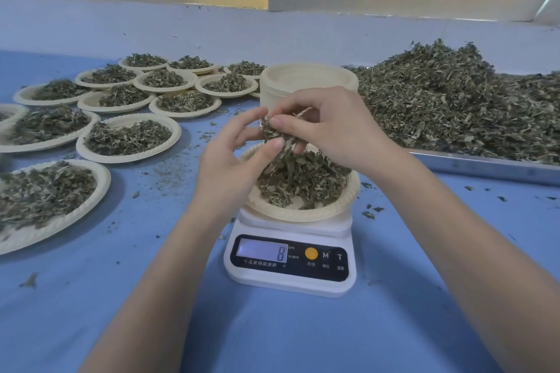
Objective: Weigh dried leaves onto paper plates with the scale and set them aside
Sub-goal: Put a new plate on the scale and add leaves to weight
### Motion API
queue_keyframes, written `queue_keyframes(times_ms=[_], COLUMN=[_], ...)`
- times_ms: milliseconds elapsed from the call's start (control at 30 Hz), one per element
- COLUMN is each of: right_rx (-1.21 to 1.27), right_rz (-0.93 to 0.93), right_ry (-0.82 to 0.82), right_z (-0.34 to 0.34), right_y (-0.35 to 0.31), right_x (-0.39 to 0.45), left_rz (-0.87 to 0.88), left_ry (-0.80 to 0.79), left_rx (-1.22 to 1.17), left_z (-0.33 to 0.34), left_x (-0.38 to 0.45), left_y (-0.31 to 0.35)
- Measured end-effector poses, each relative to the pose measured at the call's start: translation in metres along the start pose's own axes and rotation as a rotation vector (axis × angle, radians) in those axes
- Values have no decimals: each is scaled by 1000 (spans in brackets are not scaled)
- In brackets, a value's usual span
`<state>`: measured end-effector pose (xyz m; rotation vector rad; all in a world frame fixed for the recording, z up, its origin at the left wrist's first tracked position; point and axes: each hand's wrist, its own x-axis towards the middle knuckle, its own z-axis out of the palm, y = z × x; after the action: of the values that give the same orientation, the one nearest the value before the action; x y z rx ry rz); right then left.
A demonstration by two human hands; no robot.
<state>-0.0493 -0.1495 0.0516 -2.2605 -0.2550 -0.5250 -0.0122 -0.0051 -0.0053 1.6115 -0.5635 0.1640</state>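
A white digital scale [291,263] stands at the centre of the blue table, and its display shows 8. On it sits a paper plate [306,213] partly filled with dried leaves [300,182]. Just above that plate, my left hand [230,166] and my right hand [330,127] together pinch a clump of dried leaves [272,130]. Some of the clump hangs down toward the plate. The right hand covers the plate's far rim.
Several filled paper plates [130,138] lie to the left and at the back left. A stack of empty plates [306,79] stands behind my hands. On the right, a metal tray [485,166] holds a large heap of dried leaves [454,100]. Crumbs dot the table.
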Motion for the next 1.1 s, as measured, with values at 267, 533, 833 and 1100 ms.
queue_keyframes(times_ms=[267, 533, 833, 1100], right_rx=[76, 441, 188, -607], right_rz=[115, 314, 330, 407], right_ry=[-53, 98, 367, -32], right_z=[1, -18, -91, -128], right_y=[-1, 12, 52, 120], right_x=[1, 6, -3, 4], left_rz=[63, 116, 152, 34], left_ry=[65, 82, -151, -656], left_rx=[76, 237, 344, 568], left_z=[2, 36, 123, 173], left_x=[3, 36, 79, 92], left_y=[2, 28, 59, 71])
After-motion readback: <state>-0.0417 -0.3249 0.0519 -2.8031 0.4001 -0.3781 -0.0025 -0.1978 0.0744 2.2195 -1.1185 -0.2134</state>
